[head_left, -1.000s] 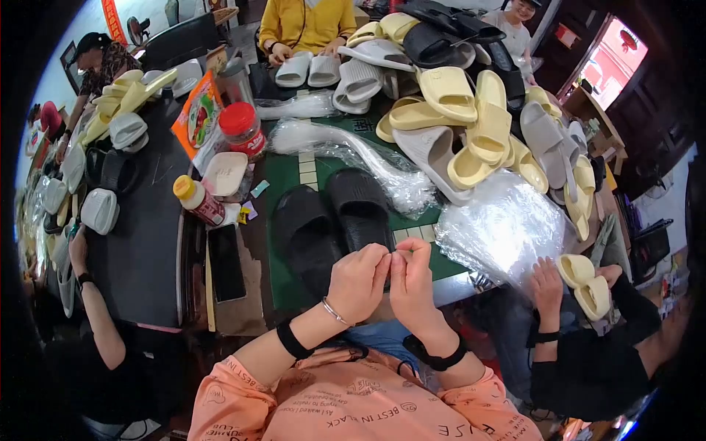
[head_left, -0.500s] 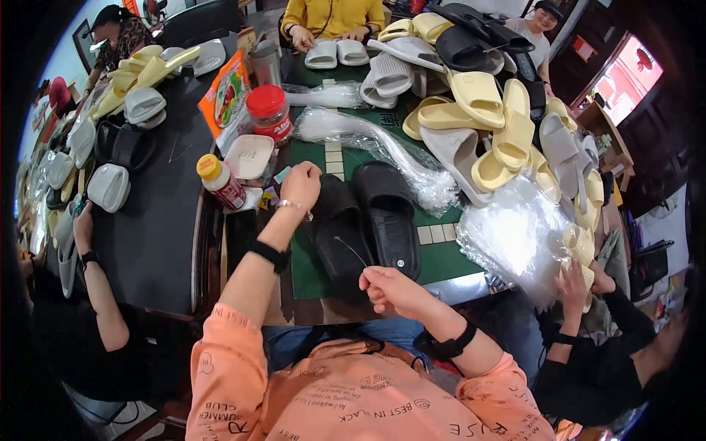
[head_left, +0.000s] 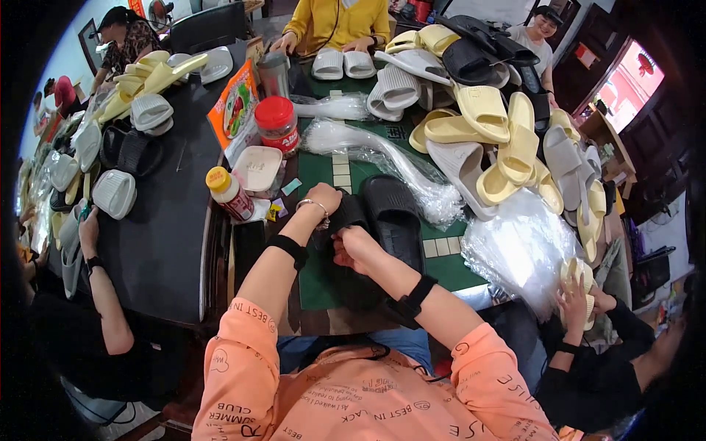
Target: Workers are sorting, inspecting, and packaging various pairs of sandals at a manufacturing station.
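A pair of black slide slippers lies on the green mat in front of me. My left hand is closed at the strap of the left slipper, its fingertips partly hidden. Against the near side of that same strap, my right hand has its fingers curled in a pinch. The thin pale plastic tie seen in it earlier is hidden behind the fingers now. Untouched, the right slipper sits just beside, sole down with toe pointing away. Beyond them stretches a bundle of white plastic ties in a clear bag.
Left of the mat stand a yellow-capped bottle, a white-lidded tub and a red-lidded jar. Yellow, grey and black slippers pile up at the right, near clear plastic bags. Co-workers' hands handle slippers on both sides.
My right hand has moved up and left from the slipper's insole to its strap, and the tie it held went out of sight. My left hand has come slightly down and right, onto the strap.
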`<act>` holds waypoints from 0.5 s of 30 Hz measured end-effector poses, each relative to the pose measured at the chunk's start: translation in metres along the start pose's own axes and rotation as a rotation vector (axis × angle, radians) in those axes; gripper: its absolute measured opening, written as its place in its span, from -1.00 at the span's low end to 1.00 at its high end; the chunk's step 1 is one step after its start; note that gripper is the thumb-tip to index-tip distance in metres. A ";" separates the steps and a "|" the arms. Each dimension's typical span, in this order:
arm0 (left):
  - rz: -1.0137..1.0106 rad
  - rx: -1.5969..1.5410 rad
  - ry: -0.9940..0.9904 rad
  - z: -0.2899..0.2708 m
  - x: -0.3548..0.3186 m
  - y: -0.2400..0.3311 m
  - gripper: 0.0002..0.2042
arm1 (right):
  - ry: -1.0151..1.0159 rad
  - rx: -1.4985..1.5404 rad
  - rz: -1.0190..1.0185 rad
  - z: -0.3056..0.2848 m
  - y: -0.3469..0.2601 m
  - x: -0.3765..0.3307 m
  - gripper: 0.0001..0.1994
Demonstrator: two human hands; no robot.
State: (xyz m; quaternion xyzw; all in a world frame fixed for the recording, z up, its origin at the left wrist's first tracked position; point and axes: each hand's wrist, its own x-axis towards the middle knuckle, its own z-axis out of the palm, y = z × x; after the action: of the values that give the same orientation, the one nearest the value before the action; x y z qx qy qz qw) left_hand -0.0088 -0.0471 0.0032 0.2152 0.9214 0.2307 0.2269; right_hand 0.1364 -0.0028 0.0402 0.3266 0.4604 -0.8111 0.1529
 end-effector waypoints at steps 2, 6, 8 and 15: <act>-0.015 -0.062 0.011 -0.004 -0.005 0.006 -0.67 | 0.011 -0.027 -0.003 -0.002 -0.001 0.003 -0.88; 0.113 -0.315 0.358 0.000 0.000 -0.008 -0.83 | -0.086 -0.257 -0.073 -0.008 -0.003 -0.035 -0.84; -0.001 -0.820 0.447 -0.013 -0.008 0.022 -0.82 | 0.034 -0.468 -0.245 -0.038 0.001 -0.059 -0.82; 0.240 -0.467 0.418 0.003 0.004 0.043 -0.82 | 0.396 -1.058 -0.817 -0.120 -0.003 -0.131 -0.90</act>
State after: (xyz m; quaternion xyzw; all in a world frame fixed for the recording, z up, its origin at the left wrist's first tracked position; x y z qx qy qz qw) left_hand 0.0017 -0.0097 0.0223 0.2125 0.8384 0.4997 0.0473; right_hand 0.2783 0.0936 0.0864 0.1507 0.8989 -0.3958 -0.1126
